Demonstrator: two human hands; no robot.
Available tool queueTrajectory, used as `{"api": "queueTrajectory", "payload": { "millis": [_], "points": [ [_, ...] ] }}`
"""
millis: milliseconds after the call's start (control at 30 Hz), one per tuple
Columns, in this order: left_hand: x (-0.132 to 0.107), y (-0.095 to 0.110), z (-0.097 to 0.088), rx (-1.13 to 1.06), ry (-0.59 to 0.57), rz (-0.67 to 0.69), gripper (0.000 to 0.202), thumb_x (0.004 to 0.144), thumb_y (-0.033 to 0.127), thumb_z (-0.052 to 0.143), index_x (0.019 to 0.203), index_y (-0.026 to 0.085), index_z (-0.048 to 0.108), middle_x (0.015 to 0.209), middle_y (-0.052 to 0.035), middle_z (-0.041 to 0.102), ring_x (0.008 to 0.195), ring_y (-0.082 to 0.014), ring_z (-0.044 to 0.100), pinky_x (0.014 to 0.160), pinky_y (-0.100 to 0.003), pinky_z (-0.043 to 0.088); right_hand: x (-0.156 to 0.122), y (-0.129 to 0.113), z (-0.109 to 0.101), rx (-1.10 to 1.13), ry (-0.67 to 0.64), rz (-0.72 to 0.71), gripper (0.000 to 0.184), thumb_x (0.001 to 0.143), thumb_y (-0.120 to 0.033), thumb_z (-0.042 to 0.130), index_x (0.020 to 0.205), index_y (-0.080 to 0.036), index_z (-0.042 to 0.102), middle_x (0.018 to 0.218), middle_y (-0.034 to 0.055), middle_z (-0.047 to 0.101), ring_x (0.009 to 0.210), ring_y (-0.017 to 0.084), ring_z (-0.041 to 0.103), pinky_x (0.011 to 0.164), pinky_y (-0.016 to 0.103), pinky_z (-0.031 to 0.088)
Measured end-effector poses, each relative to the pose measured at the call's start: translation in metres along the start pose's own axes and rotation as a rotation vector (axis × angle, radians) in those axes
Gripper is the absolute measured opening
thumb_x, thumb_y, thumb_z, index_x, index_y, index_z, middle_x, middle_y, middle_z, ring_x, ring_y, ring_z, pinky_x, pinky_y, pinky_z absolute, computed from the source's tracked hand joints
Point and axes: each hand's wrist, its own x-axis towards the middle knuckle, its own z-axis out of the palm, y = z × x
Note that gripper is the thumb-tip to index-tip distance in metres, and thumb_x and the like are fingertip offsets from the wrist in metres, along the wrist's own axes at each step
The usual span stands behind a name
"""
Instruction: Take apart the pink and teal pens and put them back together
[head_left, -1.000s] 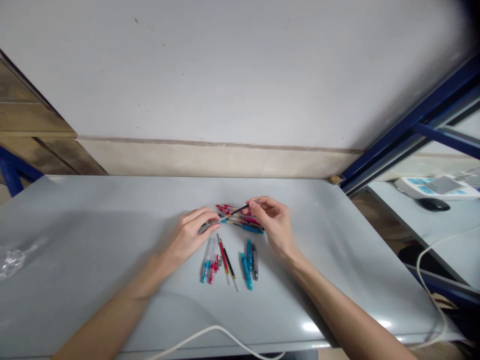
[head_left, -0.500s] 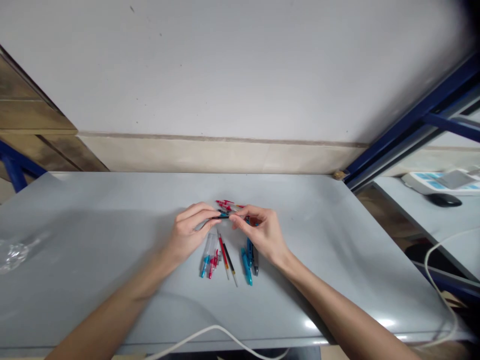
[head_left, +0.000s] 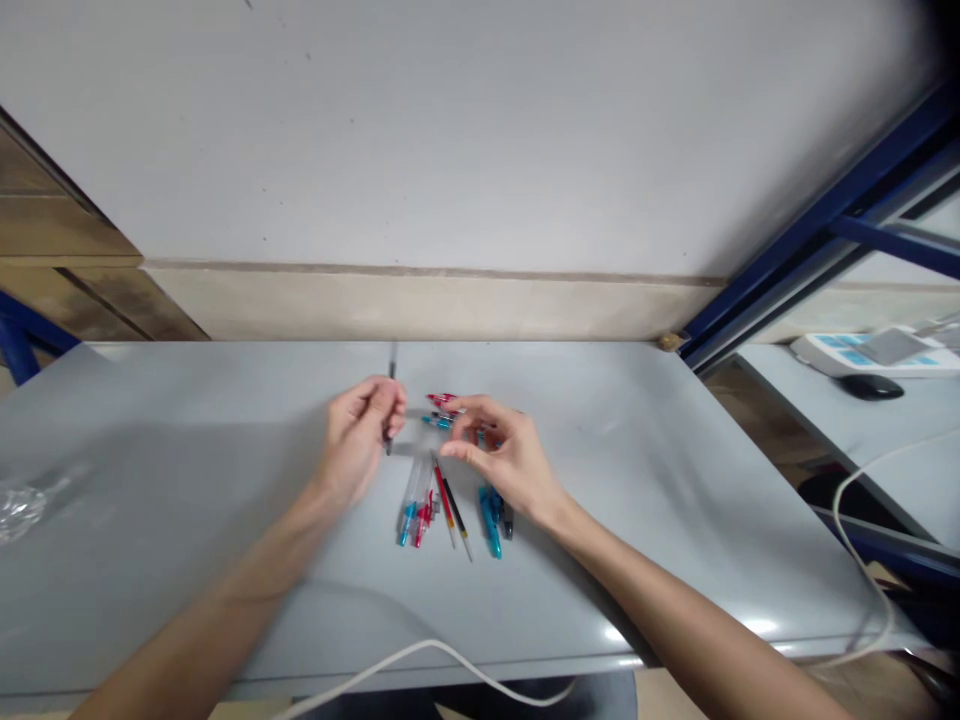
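My left hand (head_left: 358, 436) is closed round a thin dark pen (head_left: 391, 405) and holds it nearly upright above the grey table (head_left: 187, 480). My right hand (head_left: 501, 456) hovers over the pen parts with its fingers curled loosely apart and nothing in them. Behind its fingers lies a small pile of red and blue pens (head_left: 442, 410). In front of the hands lie clear barrels with blue and red ends (head_left: 416, 505), red and black refills (head_left: 450, 505) and blue and grey pen pieces (head_left: 491, 520).
A white cable (head_left: 420, 660) loops along the table's near edge. Crumpled clear plastic (head_left: 22, 510) lies at the far left. A blue metal frame (head_left: 817, 230) stands at the right; beyond it a second table holds a black mouse (head_left: 870, 386) and a white device (head_left: 862, 355).
The hands held the pen together between them. Now my right hand has let go, and my left hand has drawn the pen left and tipped it upright.
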Motion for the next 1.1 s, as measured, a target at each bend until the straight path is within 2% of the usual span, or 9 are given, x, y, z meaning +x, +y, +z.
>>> {"api": "queueTrajectory", "payload": {
  "millis": [100, 233, 400, 567, 733, 833, 933, 1033, 1100],
  "points": [
    [0.007, 0.008, -0.004, -0.437, 0.091, -0.199, 0.022, 0.099, 0.023, 0.057, 0.079, 0.014, 0.060, 0.079, 0.0005, 0.046, 0.063, -0.0081, 0.043, 0.054, -0.019, 0.039, -0.004, 0.003, 0.003, -0.206, -0.133, -0.175, 0.045, 0.088, -0.042, 0.077, 0.127, -0.024, 0.065, 0.094, 0.0032, 0.069, 0.085, 0.018, 0.062, 0.077, 0.030, 0.050],
    [0.002, 0.016, 0.004, -0.669, 0.067, -0.349, 0.029, 0.104, 0.017, 0.045, 0.078, 0.014, 0.056, 0.079, 0.0007, 0.043, 0.062, -0.0074, 0.044, 0.054, -0.019, 0.043, -0.011, 0.004, 0.013, -0.397, -0.324, -0.347, 0.039, 0.101, -0.035, 0.059, 0.139, -0.025, 0.059, 0.102, 0.0067, 0.066, 0.090, 0.019, 0.062, 0.080, 0.030, 0.051],
    [-0.011, 0.014, 0.020, -0.781, -0.055, -0.452, 0.033, 0.106, 0.019, 0.038, 0.078, 0.014, 0.053, 0.079, 0.0002, 0.043, 0.063, -0.0081, 0.045, 0.058, -0.019, 0.047, -0.014, 0.008, 0.019, -0.337, -0.255, -0.447, 0.026, 0.104, -0.023, 0.052, 0.127, -0.020, 0.065, 0.104, 0.0089, 0.068, 0.089, 0.018, 0.063, 0.078, 0.029, 0.051],
    [-0.015, 0.008, 0.022, -0.786, -0.104, -0.491, 0.033, 0.106, 0.021, 0.038, 0.078, 0.015, 0.052, 0.076, 0.0008, 0.041, 0.061, -0.0085, 0.042, 0.059, -0.019, 0.048, -0.014, 0.005, 0.020, -0.149, -0.219, -0.337, 0.012, 0.096, -0.013, 0.062, 0.102, -0.020, 0.070, 0.095, 0.0043, 0.071, 0.087, 0.017, 0.065, 0.079, 0.028, 0.052],
    [-0.017, 0.005, 0.022, -0.811, -0.158, -0.488, 0.025, 0.102, 0.019, 0.048, 0.078, 0.016, 0.052, 0.078, 0.0010, 0.041, 0.064, -0.0083, 0.044, 0.057, -0.017, 0.046, -0.019, -0.002, 0.027, -0.052, -0.185, -0.215, 0.018, 0.090, -0.004, 0.060, 0.088, -0.021, 0.066, 0.087, 0.0016, 0.067, 0.085, 0.016, 0.065, 0.078, 0.027, 0.053],
    [-0.017, 0.005, 0.023, -0.777, -0.148, -0.499, 0.025, 0.101, 0.023, 0.053, 0.077, 0.017, 0.051, 0.077, 0.0011, 0.040, 0.063, -0.0089, 0.042, 0.056, -0.017, 0.045, -0.020, -0.005, 0.026, -0.089, -0.202, -0.186, 0.019, 0.093, -0.006, 0.057, 0.090, -0.022, 0.067, 0.089, 0.0021, 0.067, 0.086, 0.017, 0.065, 0.079, 0.029, 0.054],
    [-0.016, 0.007, 0.022, -0.725, -0.132, -0.509, 0.027, 0.101, 0.025, 0.052, 0.075, 0.018, 0.049, 0.074, 0.0011, 0.037, 0.061, -0.0098, 0.038, 0.055, -0.018, 0.044, -0.018, -0.005, 0.019, -0.133, -0.268, -0.198, 0.011, 0.094, -0.014, 0.066, 0.100, -0.023, 0.070, 0.098, 0.0036, 0.071, 0.093, 0.019, 0.066, 0.084, 0.031, 0.054],
    [-0.015, 0.009, 0.019, -0.741, -0.139, -0.487, 0.025, 0.099, 0.020, 0.050, 0.073, 0.017, 0.048, 0.074, 0.0004, 0.036, 0.061, -0.0101, 0.039, 0.056, -0.019, 0.045, -0.015, -0.006, 0.012, -0.146, -0.345, -0.255, 0.024, 0.092, -0.026, 0.073, 0.116, -0.024, 0.070, 0.116, 0.0066, 0.070, 0.106, 0.020, 0.066, 0.094, 0.034, 0.054],
    [-0.015, 0.010, 0.018, -0.755, -0.161, -0.455, 0.022, 0.095, 0.015, 0.051, 0.074, 0.016, 0.049, 0.074, 0.0001, 0.037, 0.061, -0.0100, 0.041, 0.057, -0.020, 0.044, -0.014, -0.006, 0.011, -0.147, -0.351, -0.267, 0.026, 0.093, -0.031, 0.071, 0.119, -0.024, 0.070, 0.120, 0.0075, 0.069, 0.110, 0.020, 0.066, 0.097, 0.034, 0.054]
  ]
}}
